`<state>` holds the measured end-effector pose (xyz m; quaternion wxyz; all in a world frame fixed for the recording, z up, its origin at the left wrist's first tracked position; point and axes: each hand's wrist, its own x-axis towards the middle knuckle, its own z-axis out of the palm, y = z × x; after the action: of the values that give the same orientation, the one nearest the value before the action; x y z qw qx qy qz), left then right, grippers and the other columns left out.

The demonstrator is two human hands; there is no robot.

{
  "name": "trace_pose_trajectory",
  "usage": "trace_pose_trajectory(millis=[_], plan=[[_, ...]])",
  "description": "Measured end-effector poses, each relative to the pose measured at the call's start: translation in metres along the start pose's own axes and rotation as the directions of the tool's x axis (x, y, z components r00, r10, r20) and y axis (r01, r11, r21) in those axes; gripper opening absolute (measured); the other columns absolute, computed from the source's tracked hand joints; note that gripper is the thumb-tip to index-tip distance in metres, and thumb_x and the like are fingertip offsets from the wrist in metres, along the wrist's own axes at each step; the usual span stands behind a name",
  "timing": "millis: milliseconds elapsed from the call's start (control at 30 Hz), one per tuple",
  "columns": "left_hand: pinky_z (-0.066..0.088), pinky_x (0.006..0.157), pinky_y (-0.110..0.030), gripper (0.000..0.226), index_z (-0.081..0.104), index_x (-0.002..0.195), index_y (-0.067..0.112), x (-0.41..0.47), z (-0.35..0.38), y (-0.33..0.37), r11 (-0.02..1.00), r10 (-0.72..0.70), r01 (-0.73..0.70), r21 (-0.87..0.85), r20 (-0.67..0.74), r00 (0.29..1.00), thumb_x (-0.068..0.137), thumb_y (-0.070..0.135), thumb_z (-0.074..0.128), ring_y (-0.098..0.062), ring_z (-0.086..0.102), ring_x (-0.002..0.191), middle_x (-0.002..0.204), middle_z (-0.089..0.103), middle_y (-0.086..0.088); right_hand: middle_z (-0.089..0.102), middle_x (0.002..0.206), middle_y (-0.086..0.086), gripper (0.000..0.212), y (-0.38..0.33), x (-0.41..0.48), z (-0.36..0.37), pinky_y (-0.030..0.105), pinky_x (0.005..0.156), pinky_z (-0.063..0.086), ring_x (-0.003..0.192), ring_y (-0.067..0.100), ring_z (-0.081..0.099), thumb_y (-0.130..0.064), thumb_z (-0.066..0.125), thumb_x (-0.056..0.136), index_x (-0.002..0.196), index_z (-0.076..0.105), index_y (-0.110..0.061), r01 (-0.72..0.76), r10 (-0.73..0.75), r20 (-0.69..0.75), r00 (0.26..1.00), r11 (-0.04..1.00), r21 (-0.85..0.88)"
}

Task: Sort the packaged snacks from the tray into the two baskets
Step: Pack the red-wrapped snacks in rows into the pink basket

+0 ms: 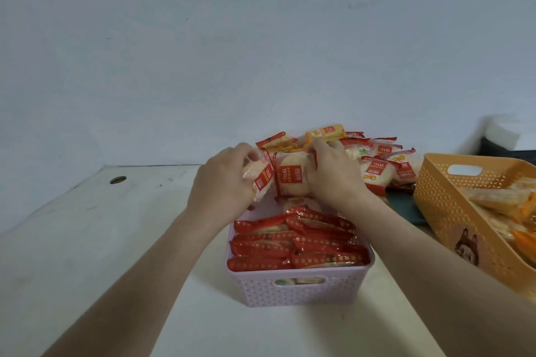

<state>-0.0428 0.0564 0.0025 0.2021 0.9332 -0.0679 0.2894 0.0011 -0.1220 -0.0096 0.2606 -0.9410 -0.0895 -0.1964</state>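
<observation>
Both hands work just beyond the pink basket (298,287), which is packed with red-wrapped snacks (295,243). The left hand (223,180) has its fingers closed round one rice-cracker packet (261,180); the right hand (333,174) grips another (293,180). Right of it, the orange basket (443,200) sits on the counter (101,240).

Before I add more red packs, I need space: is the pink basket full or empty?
Nearly full: the pink basket holds red-wrapped packs stacked up to its rim.
</observation>
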Motion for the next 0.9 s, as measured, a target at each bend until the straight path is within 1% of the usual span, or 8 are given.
trace_pose_trajectory(millis=[100,233,333,400,567,667,767,900], plan=[[0.055,0.073,-0.032,0.049,0.052,0.124,0.031,-0.004,-0.011,-0.004,0.987,0.016,-0.025,-0.159,-0.059,0.998,0.083,0.008,0.063,-0.014,0.060,0.091,0.104,0.057,0.007,0.058,0.110,0.003,0.021,0.000,0.001,0.001,0.047,0.090,0.037,0.102,0.027,0.054,-0.019,0.046,0.095,0.115,0.049,-0.019,-0.005,0.005,0.004,1.000,1.000,-0.017],[0.053,0.073,-0.023,0.064,0.045,0.134,0.040,-0.007,-0.017,-0.004,0.956,-0.003,0.012,-0.293,0.033,0.999,0.085,0.001,0.058,-0.011,0.056,0.091,0.098,0.044,0.004,0.065,0.104,0.000,0.015,-0.001,0.001,0.003,0.042,0.082,0.025,0.098,0.027,0.056,-0.021,0.049,0.094,0.109,0.049,-0.023,-0.009,0.009,0.016,1.000,1.000,0.002],[0.046,0.060,-0.010,0.048,0.054,0.115,0.047,-0.011,-0.011,-0.004,0.954,0.025,0.005,-0.300,0.095,0.995,0.089,0.007,0.056,-0.010,0.052,0.084,0.087,0.039,0.008,0.065,0.110,-0.001,0.016,-0.001,0.000,0.000,0.046,0.090,0.029,0.104,0.027,0.056,-0.029,0.051,0.095,0.109,0.051,-0.023,-0.015,0.015,0.023,1.000,0.999,0.036],[0.046,0.058,-0.008,0.041,0.055,0.099,0.052,-0.015,-0.005,-0.005,0.954,0.056,-0.014,-0.299,0.133,0.990,0.090,0.012,0.058,-0.007,0.051,0.081,0.086,0.040,0.011,0.064,0.113,-0.002,0.016,0.000,0.000,-0.001,0.047,0.092,0.030,0.107,0.026,0.056,-0.030,0.053,0.093,0.109,0.053,-0.024,-0.016,0.014,0.033,0.999,0.998,0.056],[0.049,0.078,-0.023,0.026,0.054,0.090,0.040,-0.021,-0.004,0.000,0.946,0.187,-0.140,-0.293,0.138,0.973,0.083,0.017,0.063,-0.002,0.056,0.087,0.098,0.052,0.015,0.063,0.117,-0.004,0.023,0.000,0.000,-0.002,0.046,0.094,0.031,0.113,0.023,0.054,-0.031,0.057,0.092,0.113,0.056,-0.024,0.021,-0.023,0.037,0.999,0.999,0.046],[0.052,0.074,-0.030,0.023,0.052,0.085,0.033,-0.022,-0.007,0.001,0.943,0.134,-0.085,-0.320,0.134,0.982,0.081,0.013,0.064,-0.006,0.063,0.086,0.091,0.064,0.016,0.063,0.115,-0.001,0.024,0.000,-0.001,-0.001,0.040,0.087,0.033,0.111,0.024,0.054,-0.032,0.057,0.092,0.112,0.059,-0.020,0.053,-0.054,0.039,0.998,0.998,0.038],[0.049,0.071,-0.028,0.026,0.053,0.092,0.036,-0.023,-0.010,0.001,0.972,0.141,-0.079,-0.219,0.282,0.949,0.079,0.016,0.061,-0.009,0.063,0.082,0.090,0.066,0.014,0.064,0.111,-0.001,0.020,0.001,-0.001,-0.001,0.040,0.087,0.040,0.109,0.024,0.055,-0.030,0.058,0.092,0.108,0.061,-0.019,0.080,-0.081,0.048,0.996,0.996,0.030],[0.044,0.092,-0.031,0.048,0.057,0.119,0.041,-0.024,-0.006,0.004,0.962,0.230,-0.274,0.020,0.484,0.844,0.072,0.037,0.044,-0.012,0.057,0.103,0.109,0.064,0.013,0.063,0.114,-0.002,0.019,0.000,-0.001,0.001,0.037,0.079,0.027,0.111,0.023,0.053,-0.028,0.054,0.093,0.109,0.059,-0.019,0.115,-0.112,0.069,0.991,0.992,-0.050]])
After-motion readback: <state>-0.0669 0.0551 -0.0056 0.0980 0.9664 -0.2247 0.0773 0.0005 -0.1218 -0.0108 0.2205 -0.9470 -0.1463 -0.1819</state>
